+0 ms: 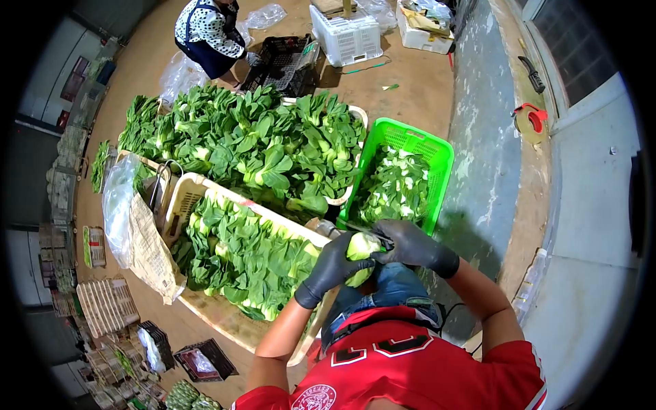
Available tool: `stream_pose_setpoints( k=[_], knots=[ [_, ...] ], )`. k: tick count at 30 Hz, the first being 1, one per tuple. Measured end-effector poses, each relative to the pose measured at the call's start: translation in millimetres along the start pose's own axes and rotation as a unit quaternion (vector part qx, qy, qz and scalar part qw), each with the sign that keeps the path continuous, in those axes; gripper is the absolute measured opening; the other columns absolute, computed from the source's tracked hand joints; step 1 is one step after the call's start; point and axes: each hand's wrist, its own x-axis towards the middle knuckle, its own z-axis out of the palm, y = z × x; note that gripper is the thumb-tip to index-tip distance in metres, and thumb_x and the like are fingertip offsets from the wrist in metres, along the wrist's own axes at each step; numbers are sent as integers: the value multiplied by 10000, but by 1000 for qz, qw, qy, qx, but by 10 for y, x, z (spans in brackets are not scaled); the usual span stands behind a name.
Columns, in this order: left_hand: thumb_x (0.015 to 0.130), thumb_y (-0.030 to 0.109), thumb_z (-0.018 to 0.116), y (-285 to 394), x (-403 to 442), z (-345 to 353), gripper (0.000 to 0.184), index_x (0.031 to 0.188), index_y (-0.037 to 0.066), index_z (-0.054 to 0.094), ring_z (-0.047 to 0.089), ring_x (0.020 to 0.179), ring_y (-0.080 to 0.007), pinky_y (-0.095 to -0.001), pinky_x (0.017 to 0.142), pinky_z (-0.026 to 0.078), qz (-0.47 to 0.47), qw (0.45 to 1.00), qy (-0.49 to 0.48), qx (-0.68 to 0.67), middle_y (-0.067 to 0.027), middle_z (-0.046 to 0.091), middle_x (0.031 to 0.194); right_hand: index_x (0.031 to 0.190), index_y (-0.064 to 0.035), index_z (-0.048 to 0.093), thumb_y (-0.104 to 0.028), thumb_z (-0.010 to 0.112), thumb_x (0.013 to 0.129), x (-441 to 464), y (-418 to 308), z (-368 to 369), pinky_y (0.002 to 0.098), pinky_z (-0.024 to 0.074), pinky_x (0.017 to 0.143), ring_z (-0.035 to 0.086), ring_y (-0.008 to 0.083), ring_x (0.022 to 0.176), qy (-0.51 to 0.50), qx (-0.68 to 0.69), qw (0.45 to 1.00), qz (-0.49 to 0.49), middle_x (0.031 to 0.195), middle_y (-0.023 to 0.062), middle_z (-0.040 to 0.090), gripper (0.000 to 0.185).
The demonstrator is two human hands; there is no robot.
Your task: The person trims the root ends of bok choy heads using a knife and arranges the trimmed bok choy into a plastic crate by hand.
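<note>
We hold a pale-stemmed leafy head (pixel 362 247) above our lap, between the cream crate and the green basket, with our gloved left hand (pixel 329 268) closed around its side, probably to steady it while leaving its pale end exposed. Our gloved right hand (pixel 412 244) meets it from the other side, fingers curled around what looks like a narrow dark tool (pixel 386 242), though we cannot make out its full shape. The cream crate (pixel 316 239) sits at our left, its leafy heads (pixel 249 256) packed close, seemingly for easy reach. The green basket (pixel 443 164) stands just beyond our hands, holding loose leaves and pale pieces (pixel 395 184), likely near so that little reaching is needed. Farther off, a co-worker (pixel 208 37) bends beside a black crate (pixel 277 61).
</note>
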Motion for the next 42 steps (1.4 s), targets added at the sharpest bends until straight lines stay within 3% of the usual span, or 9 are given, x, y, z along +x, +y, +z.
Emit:
stream_pose_setpoints(
  k=[15, 22, 27, 28, 29, 30, 35, 39, 42],
  knots=[
    [688, 212, 784, -105, 355, 135, 569, 1140, -17, 524, 595, 918, -169, -305, 833, 468, -63, 989, -42, -131, -116, 622, 1022, 776, -67, 583, -186, 685, 687, -304, 517, -229, 378, 475, 543, 583, 313, 601, 154, -225, 950, 150, 661, 123, 563, 180],
    [702, 196, 774, -54, 458, 266, 563, 1162, -4, 518, 593, 947, -170, -310, 862, 462, -66, 981, -66, -171, -110, 618, 1056, 672, -91, 564, -270, 637, 764, -367, 338, -38, 391, 437, 452, 549, 306, 497, 120, -190, 974, 22, 617, 121, 555, 214],
    [686, 161, 782, 85, 449, 365, 530, 1126, -4, 538, 594, 941, -164, -311, 858, 462, -25, 991, -36, -128, -94, 629, 1022, 690, -65, 594, -269, 629, 770, -657, 1426, 151, 409, 433, 500, 574, 294, 577, -7, -68, 949, 307, 626, 163, 552, 222],
    [684, 159, 784, 80, 473, 368, 527, 1121, -5, 539, 594, 939, -164, -312, 858, 461, -7, 993, -20, -117, -91, 630, 1015, 677, -35, 587, -293, 612, 776, -1029, 2097, 385, 395, 436, 489, 566, 286, 567, 95, -274, 956, -53, 621, 152, 557, 278],
    [675, 173, 792, 53, 483, 381, 541, 1113, -17, 536, 590, 942, -168, -316, 863, 459, -1, 991, -12, -134, -103, 624, 1021, 651, -43, 577, -181, 561, 832, -1020, 1938, 239, 337, 374, 383, 496, 235, 412, 98, -272, 954, -82, 527, 99, 519, 228],
    [679, 179, 792, -7, 487, 386, 576, 1142, -18, 513, 583, 961, -170, -316, 861, 461, -26, 984, -15, -175, -110, 608, 1055, 622, -39, 555, -197, 561, 829, -1129, 1956, 286, 312, 344, 378, 469, 176, 395, 47, 29, 970, 238, 473, 51, 475, 260],
    [795, 150, 671, -616, 191, 343, 544, 1263, -4, 439, 495, 1094, -160, -305, 963, 379, -152, 902, 139, -380, -88, 534, 1183, 731, -42, 558, -222, 574, 844, -1018, 1764, 293, 253, 316, 372, 427, 105, 394, 90, 288, 826, 476, 541, 50, 537, 213],
    [865, 166, 586, -1055, 54, -614, 363, 1183, 21, 490, 529, 964, -145, -279, 866, 430, -93, 787, 327, -515, -31, 558, 1077, 736, 4, 601, -249, 535, 866, -668, 1666, 396, 279, 343, 387, 440, 121, 389, -3, 233, 885, 403, 560, 79, 576, 292],
    [862, 128, 598, -1232, -264, -1552, 400, 1187, -61, 462, 551, 1006, -199, -284, 885, 431, -85, 826, 530, -173, -117, 561, 1156, 754, -9, 580, -250, 527, 870, -372, 1466, 473, 260, 329, 381, 439, 114, 390, -25, 177, 908, 379, 559, 78, 572, 273]
  ],
)
